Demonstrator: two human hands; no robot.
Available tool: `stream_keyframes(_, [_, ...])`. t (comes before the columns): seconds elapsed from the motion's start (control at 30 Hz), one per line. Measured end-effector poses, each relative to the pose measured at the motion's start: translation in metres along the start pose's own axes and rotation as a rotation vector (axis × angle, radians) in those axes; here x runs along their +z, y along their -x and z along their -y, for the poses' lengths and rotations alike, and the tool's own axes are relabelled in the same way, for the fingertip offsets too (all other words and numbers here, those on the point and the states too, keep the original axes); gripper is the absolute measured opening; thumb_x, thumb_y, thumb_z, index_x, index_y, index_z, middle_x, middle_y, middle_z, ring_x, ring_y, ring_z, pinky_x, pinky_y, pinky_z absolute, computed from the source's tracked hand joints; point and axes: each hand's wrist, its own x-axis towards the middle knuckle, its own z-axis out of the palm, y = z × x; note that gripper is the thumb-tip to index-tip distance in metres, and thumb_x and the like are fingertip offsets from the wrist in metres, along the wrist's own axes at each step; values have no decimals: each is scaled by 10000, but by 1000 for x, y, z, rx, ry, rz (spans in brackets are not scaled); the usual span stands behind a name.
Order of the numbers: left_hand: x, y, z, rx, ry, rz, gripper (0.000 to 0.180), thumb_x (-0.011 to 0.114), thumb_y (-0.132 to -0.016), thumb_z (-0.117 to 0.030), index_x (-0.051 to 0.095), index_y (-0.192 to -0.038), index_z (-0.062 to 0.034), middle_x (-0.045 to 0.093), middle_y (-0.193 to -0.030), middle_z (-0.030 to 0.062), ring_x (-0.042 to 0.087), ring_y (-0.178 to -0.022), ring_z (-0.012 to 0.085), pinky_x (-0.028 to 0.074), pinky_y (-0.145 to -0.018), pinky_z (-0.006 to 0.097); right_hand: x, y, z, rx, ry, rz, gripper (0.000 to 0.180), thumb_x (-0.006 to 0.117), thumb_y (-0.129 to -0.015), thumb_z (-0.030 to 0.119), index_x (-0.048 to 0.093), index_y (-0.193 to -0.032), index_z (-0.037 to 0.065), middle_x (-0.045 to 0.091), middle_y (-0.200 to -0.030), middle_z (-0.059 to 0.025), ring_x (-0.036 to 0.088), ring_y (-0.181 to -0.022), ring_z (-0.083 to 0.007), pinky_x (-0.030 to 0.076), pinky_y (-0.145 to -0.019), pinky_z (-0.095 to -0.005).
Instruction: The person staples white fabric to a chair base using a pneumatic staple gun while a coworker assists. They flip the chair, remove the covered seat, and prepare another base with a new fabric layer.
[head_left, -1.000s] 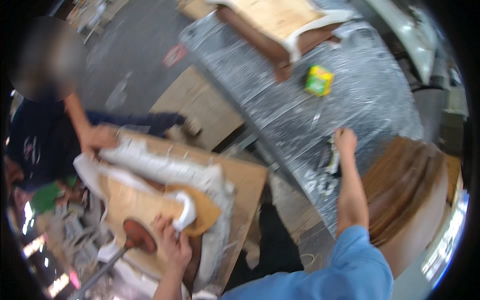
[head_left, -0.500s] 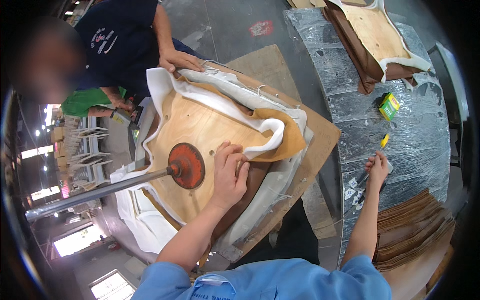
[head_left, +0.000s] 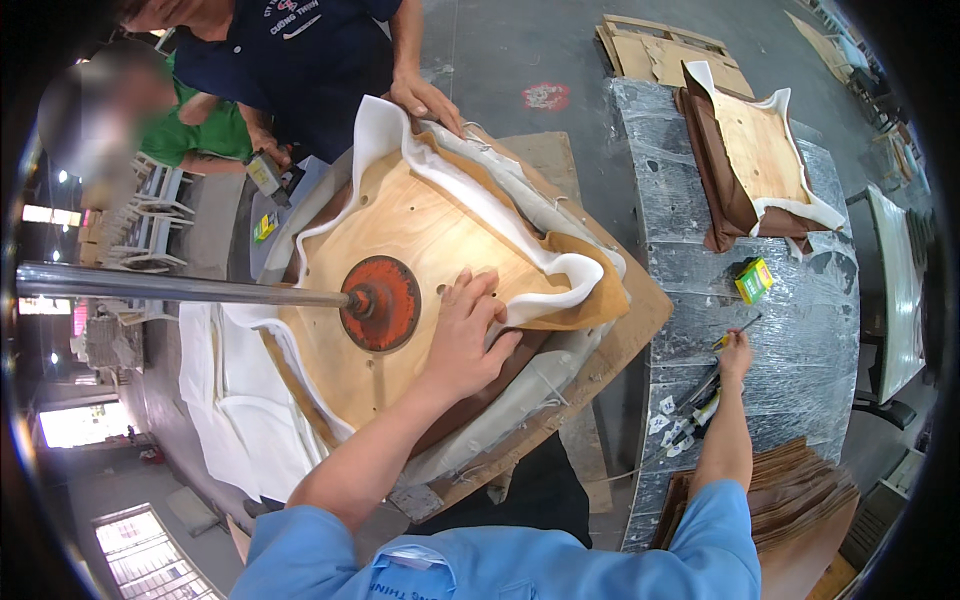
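Note:
My left hand lies with its fingers spread on a plywood seat panel. White padding and a tan-and-brown cover wrap up around the panel's edges. A red round press disc on a metal rod bears on the panel, left of that hand. Over the plastic-wrapped table at right, my right hand is closed on a screwdriver with a yellow handle and a thin metal shaft pointing away. A staple gun lies near that wrist; part of it is hidden.
Beyond the right hand stands a green-and-yellow box, then another padded seat. Stacked brown sheets lie nearest me. A co-worker's hand rests on the seat's far edge; another person in green holds a power tool.
The screwdriver has turned in my right hand: its yellow handle pointed away before, now the shaft does. My left hand stays on the panel. The whole view has shifted.

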Motion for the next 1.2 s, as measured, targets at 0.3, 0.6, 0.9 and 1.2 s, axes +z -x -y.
stream_keyframes(0.3, [15, 16, 7, -208, -100, -19, 187, 774, -977, -270, 687, -1061, -127, 463, -1744, 176, 244, -1686, 505, 132, -1368, 678, -105, 206, 227, -626, -170, 637, 593, 672, -992, -58, 627, -1561, 105, 629, -1022, -136, 649, -921, -298, 546, -864, -411])
stream_keyframes(0.6, [7, 9, 0, -180, -44, -14, 157, 783, -961, -248, 715, -1049, -137, 495, -1731, 168, 274, -1681, 490, 161, -1377, 657, -101, 249, 302, -637, 286, 905, 550, 597, -1098, 231, 531, -1645, 230, 772, -1074, -280, 741, -1009, -496, 565, -886, -602])
stream_keyframes(0.9, [2, 27, -4, -244, -79, 5, 149, 769, -991, -275, 739, -1087, -165, 457, -1785, 108, 259, -1707, 430, 145, -1400, 608, -112, 225, 337, -916, 561, 892, 573, 643, -1047, 216, 601, -1615, 265, 767, -885, -232, 753, -849, -464, 586, -779, -599])
stream_keyframes(1.2, [-3, 36, -9, -291, -60, -28, 144, 751, -1004, -282, 767, -1110, -185, 465, -1787, 79, 252, -1717, 400, 133, -1409, 577, -116, 213, 358, -1107, 680, 836, 545, 653, -1046, 206, 645, -1587, 278, 761, -829, -193, 757, -786, -427, 589, -716, -573])
